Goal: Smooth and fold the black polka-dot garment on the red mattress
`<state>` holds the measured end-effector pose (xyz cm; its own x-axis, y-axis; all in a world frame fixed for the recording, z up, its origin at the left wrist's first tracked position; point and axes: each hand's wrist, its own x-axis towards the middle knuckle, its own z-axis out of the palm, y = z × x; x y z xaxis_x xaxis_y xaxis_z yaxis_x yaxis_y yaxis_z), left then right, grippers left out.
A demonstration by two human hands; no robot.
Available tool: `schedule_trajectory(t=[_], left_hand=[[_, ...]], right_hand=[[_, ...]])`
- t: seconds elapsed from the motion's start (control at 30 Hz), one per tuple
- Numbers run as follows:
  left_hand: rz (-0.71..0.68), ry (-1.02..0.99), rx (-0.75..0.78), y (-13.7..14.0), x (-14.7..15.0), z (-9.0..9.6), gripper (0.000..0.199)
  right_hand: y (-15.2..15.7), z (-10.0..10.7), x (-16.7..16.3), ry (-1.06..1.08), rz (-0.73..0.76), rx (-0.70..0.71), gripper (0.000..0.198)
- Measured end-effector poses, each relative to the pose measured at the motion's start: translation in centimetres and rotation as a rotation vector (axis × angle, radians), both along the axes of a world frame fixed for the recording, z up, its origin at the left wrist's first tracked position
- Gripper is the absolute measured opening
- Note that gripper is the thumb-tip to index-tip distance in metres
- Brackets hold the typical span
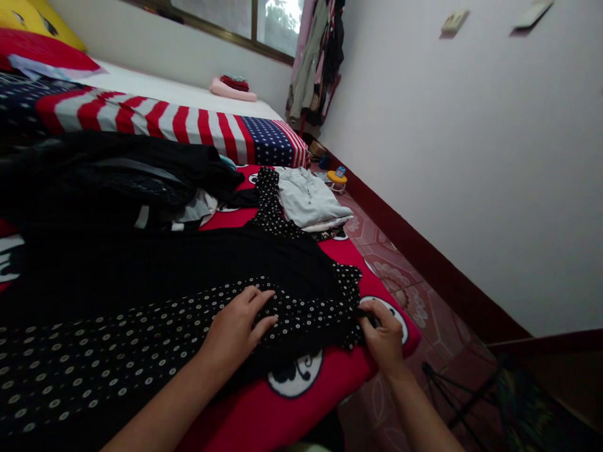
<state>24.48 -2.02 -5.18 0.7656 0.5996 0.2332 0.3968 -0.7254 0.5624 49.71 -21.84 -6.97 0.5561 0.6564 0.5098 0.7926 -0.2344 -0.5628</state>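
Right now the left hand (242, 323) lies flat, fingers spread and relaxed, on the polka-dot black garment (141, 339) in the lower middle of the frame, pressing the cloth down rather than gripping it. Just to its right, the right hand (384, 339) pinches the garment's scalloped edge between thumb and fingers near the corner of the mattress; the grip looks light, closed only on the hem. The step in hand seems to be smoothing and squaring the garment for folding: one hand anchors, the other pulls the edge taut. A fair judgement is that the next move calls for keeping the flat hand steady while the pinched edge is drawn straight, since the thin fabric would bunch easily.

The garment spreads from the lower left of the frame across the red bedsheet (282, 414), which carries white-and-black round prints. Beyond it, toward the centre, a folded light grey shirt (308, 201) rests on another dotted piece, and a heap of dark clothes (117, 176) fills the middle left. Farther up lies a stars-and-stripes blanket (188, 125), with a red pillow (42, 53) at upper left. Hanging clothes (315, 56) show at top centre beside the window, and patterned floor tiles (409, 282) run along the wall on the right.
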Motion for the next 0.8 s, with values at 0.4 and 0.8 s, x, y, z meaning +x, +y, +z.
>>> schedule_trajectory(t=[0.4,0.8], left_hand=[[0.114,0.137,0.303,-0.8,-0.5,-0.9,0.069],[0.042,0.136,0.362,-0.9,-1.4,-2.5,0.064]], right_hand=[[0.7,5.7,-2.5,-0.225,-0.006,0.085,0.017],[11.6,3.2,-15.6,-0.219,0.581,-0.435,0.081]])
